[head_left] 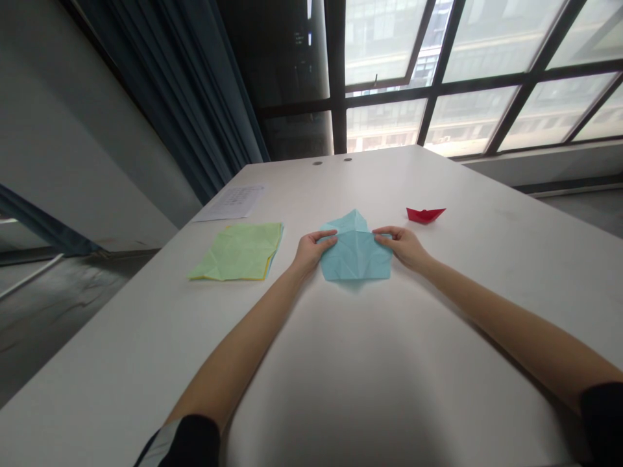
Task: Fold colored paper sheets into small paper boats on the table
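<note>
A light blue sheet of origami paper (357, 253), creased and partly folded with a peak at its far side, is held between my two hands just at the white table. My left hand (311, 251) pinches its left edge between thumb and fingers. On the opposite edge, my right hand (402, 245) grips the paper the same way. Beyond my right hand sits a small red paper boat (426, 215). Left of my left hand lies a stack of creased paper sheets (238, 251), green on top with yellow and blue edges showing beneath.
The white table (316, 363) stretches away towards large windows (389, 117). Printed white sheets (233, 202) lie near its left edge. Two round grommets (318, 163) are set by the far edge. A dark blue curtain (180, 84) hangs at the back left.
</note>
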Demonstrator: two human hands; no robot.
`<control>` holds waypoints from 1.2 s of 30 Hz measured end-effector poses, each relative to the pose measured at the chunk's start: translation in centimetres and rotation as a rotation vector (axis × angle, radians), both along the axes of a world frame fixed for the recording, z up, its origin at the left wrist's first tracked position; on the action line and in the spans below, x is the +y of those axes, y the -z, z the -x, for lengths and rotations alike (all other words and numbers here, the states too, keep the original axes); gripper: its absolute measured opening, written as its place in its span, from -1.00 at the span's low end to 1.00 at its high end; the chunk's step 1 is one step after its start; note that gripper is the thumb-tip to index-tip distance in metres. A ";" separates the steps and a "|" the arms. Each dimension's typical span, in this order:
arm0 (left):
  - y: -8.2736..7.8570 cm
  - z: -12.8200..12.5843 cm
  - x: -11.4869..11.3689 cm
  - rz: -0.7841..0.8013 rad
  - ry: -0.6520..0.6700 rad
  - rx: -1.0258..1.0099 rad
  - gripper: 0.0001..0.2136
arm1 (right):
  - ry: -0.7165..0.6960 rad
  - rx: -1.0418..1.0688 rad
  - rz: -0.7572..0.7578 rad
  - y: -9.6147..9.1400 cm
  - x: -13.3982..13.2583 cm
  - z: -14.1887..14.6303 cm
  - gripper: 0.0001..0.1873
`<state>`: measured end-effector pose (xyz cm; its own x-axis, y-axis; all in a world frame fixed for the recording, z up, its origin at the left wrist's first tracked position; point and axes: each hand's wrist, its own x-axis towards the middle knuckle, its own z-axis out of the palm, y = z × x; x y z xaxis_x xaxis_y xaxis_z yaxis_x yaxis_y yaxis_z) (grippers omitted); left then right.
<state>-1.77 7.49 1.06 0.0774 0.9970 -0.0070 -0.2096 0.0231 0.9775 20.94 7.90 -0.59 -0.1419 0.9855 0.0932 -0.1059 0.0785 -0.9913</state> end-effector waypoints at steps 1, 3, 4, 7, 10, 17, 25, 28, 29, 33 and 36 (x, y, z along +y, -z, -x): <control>0.1 -0.2 0.0 -0.016 -0.007 0.005 -0.62 | 0.018 -0.024 -0.032 0.0 0.0 0.1 -0.69; 0.2 -0.5 0.0 -0.069 -0.027 0.043 -0.65 | 0.098 -0.102 -0.128 -0.1 -0.2 0.3 -0.70; 0.2 -0.5 0.0 -0.117 -0.052 0.090 -0.66 | 0.154 -0.156 -0.183 -0.1 -0.3 0.4 -0.70; 0.1 -0.5 -0.1 -0.293 -0.194 0.339 -0.75 | 0.298 -0.300 -0.306 -0.6 -0.5 0.4 -0.72; -0.4 -0.6 -0.5 -0.416 -0.264 0.591 -0.82 | 0.291 -0.302 -0.325 -1.0 -0.6 0.4 -0.74; -1.6 -1.3 -2.1 -0.615 -0.074 0.644 -0.91 | 0.060 0.006 -0.159 -2.0 -1.5 1.4 -0.77; -2.5 -1.3 -2.2 -0.368 0.228 0.201 -0.87 | -0.048 0.130 -0.024 -2.3 -2.6 2.2 -0.71; -2.2 -1.4 -2.1 -0.201 0.262 0.087 -0.91 | -0.073 0.107 -0.024 -2.0 -2.6 2.2 -0.77; -2.1 -1.4 -2.0 -0.164 0.251 0.074 -0.91 | -0.087 0.099 -0.018 -1.9 -2.5 2.2 -0.78; -1.8 -1.3 -1.8 -0.055 0.206 0.081 -0.91 | -0.145 0.068 0.051 -1.6 -2.2 2.1 -0.79; -1.7 -1.2 -1.7 0.024 0.218 0.098 -0.87 | -0.152 0.040 0.057 -1.4 -2.0 2.0 -0.77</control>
